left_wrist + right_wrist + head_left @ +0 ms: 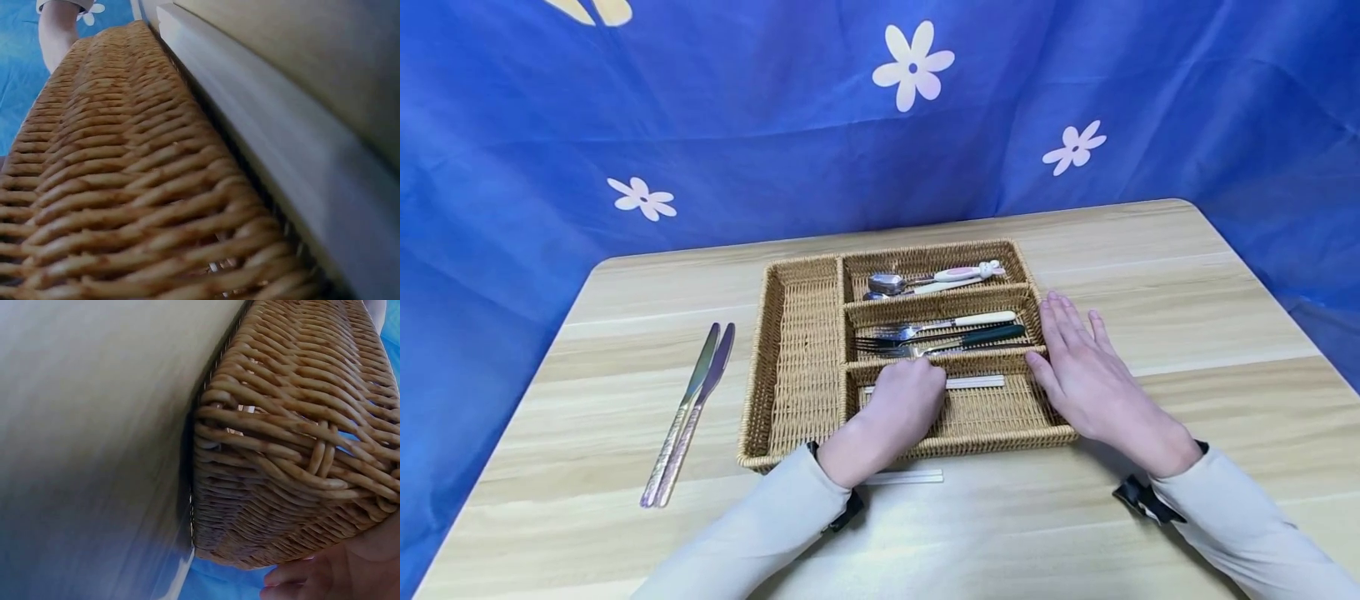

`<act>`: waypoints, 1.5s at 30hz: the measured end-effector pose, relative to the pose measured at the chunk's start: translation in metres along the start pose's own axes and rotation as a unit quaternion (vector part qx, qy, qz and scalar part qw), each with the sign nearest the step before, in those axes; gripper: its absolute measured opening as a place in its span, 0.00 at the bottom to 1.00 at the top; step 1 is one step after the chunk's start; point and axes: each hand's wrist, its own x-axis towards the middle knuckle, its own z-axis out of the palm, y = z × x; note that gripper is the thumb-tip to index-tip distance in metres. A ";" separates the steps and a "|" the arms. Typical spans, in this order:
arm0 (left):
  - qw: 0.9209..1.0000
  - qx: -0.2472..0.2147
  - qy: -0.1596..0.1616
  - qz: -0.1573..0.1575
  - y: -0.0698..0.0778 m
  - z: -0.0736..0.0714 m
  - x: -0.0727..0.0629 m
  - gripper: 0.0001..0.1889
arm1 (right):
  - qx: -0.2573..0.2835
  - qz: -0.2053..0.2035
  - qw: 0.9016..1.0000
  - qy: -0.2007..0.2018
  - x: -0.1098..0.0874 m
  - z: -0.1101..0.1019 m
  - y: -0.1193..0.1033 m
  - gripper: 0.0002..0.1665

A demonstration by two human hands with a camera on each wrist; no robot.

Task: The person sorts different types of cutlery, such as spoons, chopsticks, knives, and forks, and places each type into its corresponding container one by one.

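The wicker cutlery basket (840,333) lies on the table in front of the person. Over its front compartment the left hand (898,408) is curled, gripping white chopsticks (973,382) whose ends show on either side; its fingertips are hidden. The right hand (1086,375), fingers extended, rests against the basket's right wall, with its thumb at the rim. In the right wrist view, fingers (306,575) show beside the woven corner. Forks (985,318) with white and dark green handles fill the middle compartment. Spoons (889,283) lie in the back one.
Two table knives (688,417) lie side by side left of the basket. More white chopsticks (902,477) lie on the table before the basket's front wall, partly behind the left forearm. A blue curtain (760,125) with white flowers hangs behind the wooden table (1187,292).
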 end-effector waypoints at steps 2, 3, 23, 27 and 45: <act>1.000 -0.009 0.009 0.006 0.000 -0.001 -0.002 0.17 | 0.002 0.001 1.000 0.000 -0.001 0.000 0.000 0.39; 1.000 -0.015 0.017 0.008 0.000 -0.003 -0.004 0.19 | 0.002 0.000 1.000 0.002 -0.001 0.001 0.001 0.39; 0.972 -0.044 0.159 0.167 -0.021 -0.009 -0.123 0.07 | 0.010 0.005 1.000 0.006 0.001 0.000 0.001 0.40; 0.983 -0.008 0.121 0.139 -0.023 -0.004 -0.135 0.12 | 0.014 0.004 1.000 0.006 0.000 0.000 0.001 0.40; 0.992 0.054 0.076 0.080 -0.012 0.005 -0.134 0.12 | 0.033 0.014 0.999 0.004 0.000 0.001 0.000 0.43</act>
